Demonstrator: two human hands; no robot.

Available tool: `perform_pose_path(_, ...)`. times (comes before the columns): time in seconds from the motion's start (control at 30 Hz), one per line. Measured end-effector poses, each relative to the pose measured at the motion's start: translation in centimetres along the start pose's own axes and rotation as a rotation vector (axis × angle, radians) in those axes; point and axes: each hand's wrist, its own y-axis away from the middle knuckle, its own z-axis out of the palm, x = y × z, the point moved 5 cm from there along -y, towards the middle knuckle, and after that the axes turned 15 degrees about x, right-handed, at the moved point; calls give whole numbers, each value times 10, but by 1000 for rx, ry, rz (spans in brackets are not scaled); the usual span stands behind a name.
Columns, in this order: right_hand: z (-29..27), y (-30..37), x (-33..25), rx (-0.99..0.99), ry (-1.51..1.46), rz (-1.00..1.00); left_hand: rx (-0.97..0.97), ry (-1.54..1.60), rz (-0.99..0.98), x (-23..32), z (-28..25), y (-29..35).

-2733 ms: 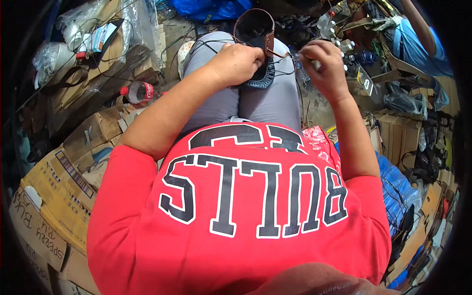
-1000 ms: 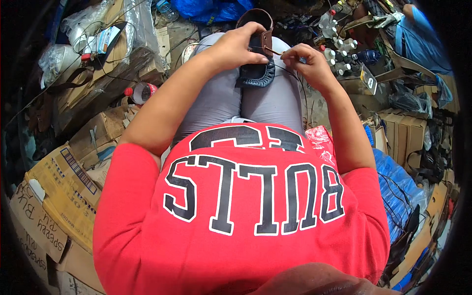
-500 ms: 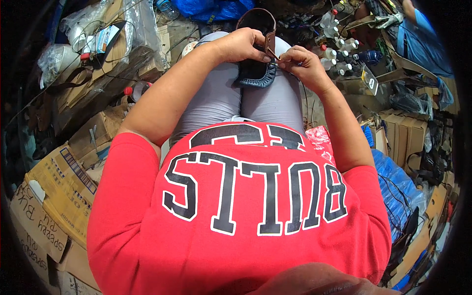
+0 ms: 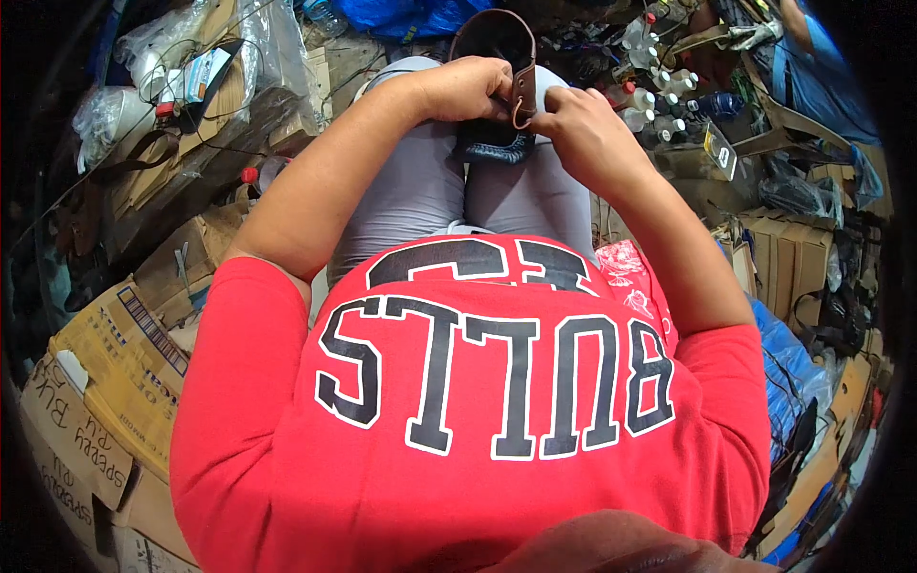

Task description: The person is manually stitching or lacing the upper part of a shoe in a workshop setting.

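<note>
Shoe upper (image 4: 524, 84), one, brown rim and dark body: located on my lap (image 4: 406, 191), toward its knee edge, the gathered black toe (image 4: 496, 152) turned back at me and lying across both thighs. Left hand (image 4: 466, 89), mine: fingers curled over the near side of the brown rim, gripping it; thumb not clearly seen. Right hand (image 4: 590, 132), mine: thumb and forefinger pressed together over the outer side of the rim, pinching a brown lace (image 4: 518, 116), which hangs in a short loop from the rim between my hands. Handling, in my judgement: left grip to stay firm and close to the lace, so the rim does not twist under a pull; right pinch to sit near the lace's exit, drawing evenly and in line with the hole; loop to be kept flat, as a kink would likely jam or chafe the leather. Adjacent, beyond the right edge of the lap: small capped bottles (image 4: 676, 84), well apart from the lace, best kept clear of my pulling hand.
</note>
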Motion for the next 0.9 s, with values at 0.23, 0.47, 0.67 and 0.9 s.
perform_pose_path(0.23, 23, -3, 16, -2, -225, 262, 262, -68, -54, -5, -11, -12)
perform_pose_path(0.47, 20, 65, 68, 86, -1242, 899, 443, -138, -115, 17, -14, 56)
perform_pose_path(0.67, -61, 119, 121, 470, -2084, 717, 95, -111, -530, -6, -64, 119)
perform_pose_path(0.9, 40, 129, 114, 31, -578, 876, 823, 1214, -283, 29, -59, 62)
